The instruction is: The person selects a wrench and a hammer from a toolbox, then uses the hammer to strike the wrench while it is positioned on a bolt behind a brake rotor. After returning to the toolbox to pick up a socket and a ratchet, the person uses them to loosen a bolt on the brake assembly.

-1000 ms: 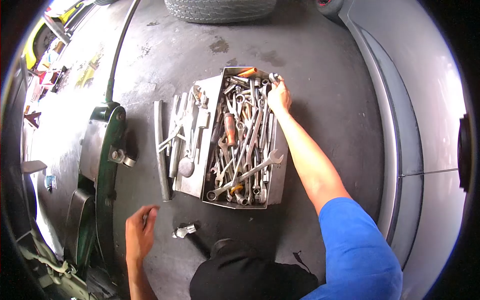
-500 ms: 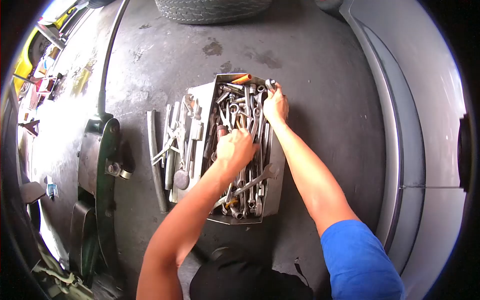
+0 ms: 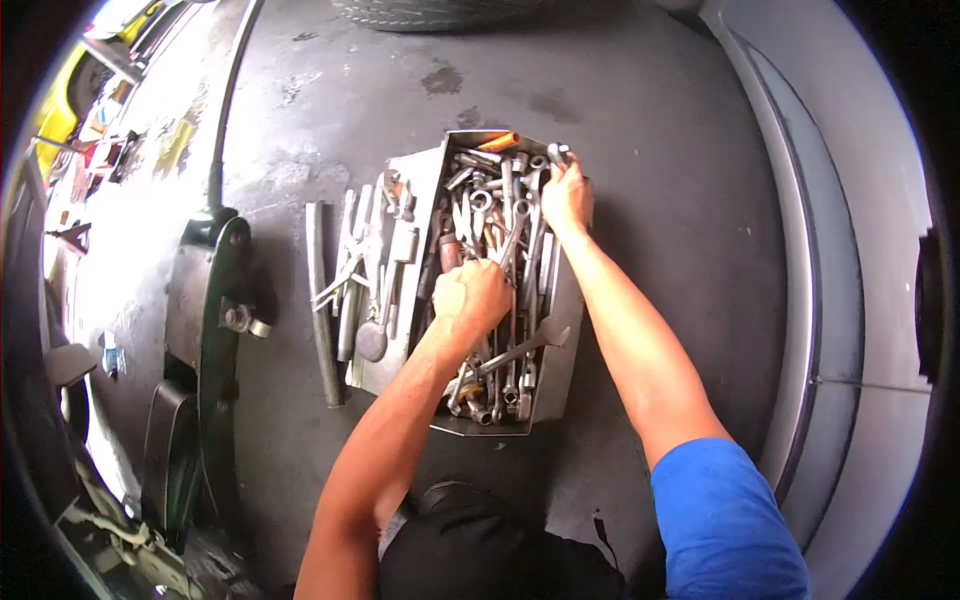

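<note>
An open metal toolbox (image 3: 560, 385) lies on the dark floor, filled with several wrenches, sockets and pliers. My left hand (image 3: 474, 297) is inside it, fingers curled down among the tools; what they hold, if anything, is hidden. Just above that hand is a brownish-red handle (image 3: 450, 252). A large open-end wrench (image 3: 520, 350) lies slanted below it. At the box's upper right edge, my right hand (image 3: 567, 200) is closed on a silver tool (image 3: 558, 153), whose end sticks out past the fingers. An orange piece (image 3: 499, 142) rests at the box's far end.
Left of the box, a ratchet (image 3: 371, 340) and other tools lie on the open lid, beside a grey pipe (image 3: 322, 300). A floor jack (image 3: 205, 300) stands further left. A tire (image 3: 430, 12) is at the top, a grey car body (image 3: 870, 250) at the right.
The whole view has shifted slightly, with the box now a little higher and further right. My left hand stays among the tools, and my right hand still holds the silver tool at the box edge.
</note>
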`<state>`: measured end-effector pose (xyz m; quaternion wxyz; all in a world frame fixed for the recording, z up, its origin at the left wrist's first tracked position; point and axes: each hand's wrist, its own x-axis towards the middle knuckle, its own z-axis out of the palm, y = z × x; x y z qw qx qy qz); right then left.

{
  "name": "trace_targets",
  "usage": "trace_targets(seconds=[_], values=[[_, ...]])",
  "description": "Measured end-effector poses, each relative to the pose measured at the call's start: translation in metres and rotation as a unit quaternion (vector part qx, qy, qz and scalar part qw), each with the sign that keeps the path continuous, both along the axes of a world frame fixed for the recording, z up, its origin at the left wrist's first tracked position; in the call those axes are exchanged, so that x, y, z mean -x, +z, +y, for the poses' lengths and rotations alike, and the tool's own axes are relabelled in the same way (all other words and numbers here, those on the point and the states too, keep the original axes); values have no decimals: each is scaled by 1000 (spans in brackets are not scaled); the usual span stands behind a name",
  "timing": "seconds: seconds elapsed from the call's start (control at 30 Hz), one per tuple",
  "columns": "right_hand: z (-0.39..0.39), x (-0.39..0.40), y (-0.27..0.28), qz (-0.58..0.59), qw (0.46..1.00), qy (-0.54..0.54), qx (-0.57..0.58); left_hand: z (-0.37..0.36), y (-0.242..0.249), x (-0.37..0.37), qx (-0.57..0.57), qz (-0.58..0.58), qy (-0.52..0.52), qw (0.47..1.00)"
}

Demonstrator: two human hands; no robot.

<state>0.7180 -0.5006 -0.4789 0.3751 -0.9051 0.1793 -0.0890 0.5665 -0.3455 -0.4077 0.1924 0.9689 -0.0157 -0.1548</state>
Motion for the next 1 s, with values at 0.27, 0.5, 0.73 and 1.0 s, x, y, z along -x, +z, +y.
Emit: trace_targets(seconds=[0.27,0.5,0.73,1.0], values=[[-3,-9,-15,0,998,4,56,98,55,16,-13,10,83,996],[0,-1,-3,-10,1000,11,18,154,7,-25,-111,64,80,988],[-2,-3,-2,23,1000,18,10,106,12,-19,-39,-127,138,981],[3,1,3,26,1000,2,18,14,-25,-33,-2,-119,52,992]])
